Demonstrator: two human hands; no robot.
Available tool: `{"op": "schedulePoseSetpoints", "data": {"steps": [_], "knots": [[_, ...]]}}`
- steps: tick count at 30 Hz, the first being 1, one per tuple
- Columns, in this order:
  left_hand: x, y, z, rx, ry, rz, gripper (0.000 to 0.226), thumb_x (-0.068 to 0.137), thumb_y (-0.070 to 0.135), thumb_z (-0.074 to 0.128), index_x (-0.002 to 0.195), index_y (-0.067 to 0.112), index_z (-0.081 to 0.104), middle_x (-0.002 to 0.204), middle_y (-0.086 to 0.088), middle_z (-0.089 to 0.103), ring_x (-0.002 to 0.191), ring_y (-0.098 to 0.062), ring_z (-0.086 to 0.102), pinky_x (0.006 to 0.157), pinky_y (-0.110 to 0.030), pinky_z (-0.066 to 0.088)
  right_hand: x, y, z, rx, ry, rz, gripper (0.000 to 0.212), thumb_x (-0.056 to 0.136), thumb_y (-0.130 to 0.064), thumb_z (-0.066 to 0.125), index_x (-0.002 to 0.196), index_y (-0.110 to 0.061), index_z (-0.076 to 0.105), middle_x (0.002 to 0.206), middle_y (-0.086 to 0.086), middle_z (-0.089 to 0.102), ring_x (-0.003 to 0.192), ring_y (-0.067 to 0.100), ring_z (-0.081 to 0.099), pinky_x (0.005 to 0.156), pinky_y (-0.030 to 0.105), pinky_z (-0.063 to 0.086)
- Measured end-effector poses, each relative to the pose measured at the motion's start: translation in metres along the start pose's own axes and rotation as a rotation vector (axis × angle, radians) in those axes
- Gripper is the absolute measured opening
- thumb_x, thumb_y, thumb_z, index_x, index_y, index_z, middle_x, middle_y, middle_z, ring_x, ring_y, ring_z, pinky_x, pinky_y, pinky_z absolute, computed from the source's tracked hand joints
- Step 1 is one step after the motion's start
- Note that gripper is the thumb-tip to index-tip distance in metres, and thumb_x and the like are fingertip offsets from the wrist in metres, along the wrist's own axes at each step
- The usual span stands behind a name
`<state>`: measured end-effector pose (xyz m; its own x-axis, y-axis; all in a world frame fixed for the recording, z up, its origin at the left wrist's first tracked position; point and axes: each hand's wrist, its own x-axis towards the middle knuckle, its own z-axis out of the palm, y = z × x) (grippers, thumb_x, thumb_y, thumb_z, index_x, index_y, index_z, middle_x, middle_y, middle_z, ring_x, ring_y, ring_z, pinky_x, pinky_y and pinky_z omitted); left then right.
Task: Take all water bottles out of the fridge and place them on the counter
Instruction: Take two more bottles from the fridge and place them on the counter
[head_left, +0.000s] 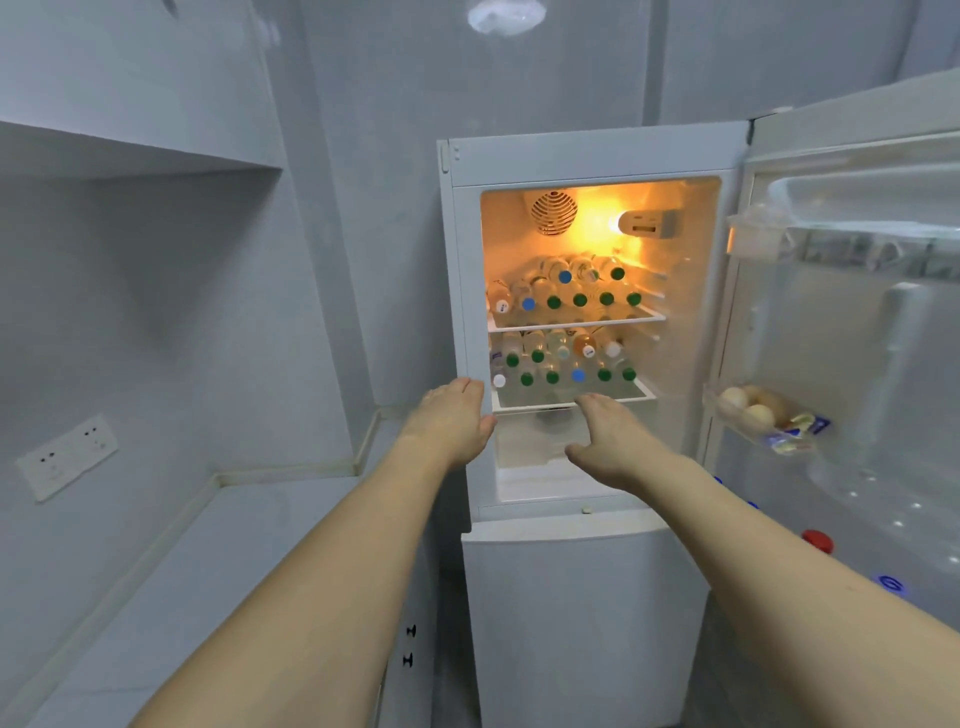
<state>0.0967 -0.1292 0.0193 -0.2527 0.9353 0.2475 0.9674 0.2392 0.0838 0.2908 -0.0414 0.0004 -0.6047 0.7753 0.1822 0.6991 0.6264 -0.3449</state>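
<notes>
Item: clear plastic water bottles with green, blue and white screw caps, stock held inside the white upright fridge, door swung fully open to the right. Location: two stacked lots, one on the upper wire-edged shelf, one on the lower shelf; none seen on the pale grey counter to the left of the fridge. Orientation: every bottle lies on its side, long axis running front to back, cap end toward the opening, base toward the rear wall; upper rows rest on lower rows. Handling parties: left hand, fingers straight and together, holding nothing, at the left edge of the opening; right hand, fingers relaxed and spread, holding nothing, just in front of the lower shelf. Step judged in hand: reach for the first bottles. Recommended practice: draw from the top row first so the pile does not roll; grip the neck or shoulder behind the cap and pull straight out along the axis. Also present: eggs in the door rack.
</notes>
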Motion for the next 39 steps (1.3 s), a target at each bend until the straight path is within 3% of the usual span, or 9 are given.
{"op": "schedulePoseSetpoints", "data": {"steps": [5, 12, 18, 23, 27, 31, 36, 39], "knots": [[0.041, 0.004, 0.018, -0.016, -0.009, 0.058, 0.055, 0.102, 0.036, 0.044, 0.149, 0.010, 0.032, 0.151, -0.010, 0.039, 0.133, -0.032, 0.042, 0.110, -0.043, 0.037, 0.030, 0.023, -0.001, 0.005, 0.022, 0.045, 0.069, 0.090, -0.025, 0.056, 0.150, -0.008, 0.026, 0.156, 0.009, 0.027, 0.144, 0.024, 0.022, 0.116, 0.033, 0.019], [0.103, 0.015, 0.042, -0.037, -0.018, 0.090, 0.046, 0.100, 0.034, 0.045, 0.140, 0.010, 0.043, 0.143, -0.011, 0.047, 0.125, -0.031, 0.049, 0.104, -0.044, 0.042, 0.077, 0.064, 0.001, 0.009, -0.002, 0.082, 0.070, 0.091, -0.027, 0.056, 0.151, -0.009, 0.024, 0.157, 0.009, 0.025, 0.145, 0.026, 0.022, 0.118, 0.036, 0.022], [0.181, 0.039, 0.057, -0.035, 0.008, 0.090, 0.039, 0.100, 0.031, 0.046, 0.132, 0.009, 0.047, 0.136, -0.012, 0.050, 0.118, -0.032, 0.051, 0.096, -0.043, 0.045, 0.142, 0.115, -0.013, 0.021, 0.048, 0.081, 0.063, 0.086, -0.025, 0.060, 0.142, -0.008, 0.037, 0.147, 0.013, 0.040, 0.135, 0.029, 0.036, 0.111, 0.038, 0.032], [0.238, 0.056, 0.067, -0.001, 0.022, 0.090, 0.041, 0.100, 0.033, 0.046, 0.134, 0.009, 0.047, 0.138, -0.010, 0.050, 0.123, -0.030, 0.049, 0.099, -0.042, 0.044, 0.191, 0.148, -0.019, 0.045, 0.046, 0.052, 0.067, 0.084, -0.024, 0.061, 0.144, -0.008, 0.036, 0.148, 0.013, 0.039, 0.134, 0.030, 0.038, 0.111, 0.039, 0.034], [0.276, 0.062, 0.073, 0.035, 0.067, 0.098, 0.040, 0.099, 0.034, 0.046, 0.131, 0.009, 0.047, 0.135, -0.009, 0.052, 0.118, -0.029, 0.051, 0.087, -0.037, 0.042, 0.223, 0.165, -0.019, 0.076, 0.060, 0.008, 0.066, 0.084, -0.020, 0.060, 0.145, -0.009, 0.036, 0.148, 0.011, 0.040, 0.135, 0.029, 0.038, 0.111, 0.039, 0.034], [0.302, 0.059, 0.076, 0.027, 0.077, 0.112, 0.044, 0.100, 0.034, 0.048, 0.137, 0.011, 0.045, 0.139, -0.009, 0.050, 0.122, -0.027, 0.049, 0.095, -0.038, 0.042, 0.245, 0.174, -0.011, 0.096, 0.058, -0.013, 0.067, 0.085, -0.017, 0.059, 0.146, -0.009, 0.034, 0.144, 0.010, 0.044, 0.132, 0.028, 0.042, 0.109, 0.039, 0.037], [0.338, 0.047, 0.076, 0.001, 0.098, 0.110, 0.030, 0.099, 0.031, 0.048, 0.119, 0.009, 0.053, 0.122, -0.011, 0.056, 0.108, -0.029, 0.052, 0.093, -0.043, 0.044, 0.283, 0.179, -0.007, 0.079, 0.102, -0.028, 0.054, 0.087, -0.021, 0.058, 0.138, -0.009, 0.043, 0.137, 0.010, 0.049, 0.126, 0.027, 0.045, 0.104, 0.037, 0.039], [0.364, 0.038, 0.081, 0.007, 0.106, 0.127, 0.036, 0.099, 0.032, 0.047, 0.125, 0.007, 0.050, 0.127, -0.012, 0.055, 0.111, -0.030, 0.053, 0.094, -0.044, 0.045, 0.312, 0.181, -0.004, 0.092, 0.158, -0.012, 0.051, 0.089, -0.023, 0.057, 0.138, -0.010, 0.044, 0.136, 0.010, 0.051, 0.123, 0.027, 0.047, 0.101, 0.037, 0.040]]}}
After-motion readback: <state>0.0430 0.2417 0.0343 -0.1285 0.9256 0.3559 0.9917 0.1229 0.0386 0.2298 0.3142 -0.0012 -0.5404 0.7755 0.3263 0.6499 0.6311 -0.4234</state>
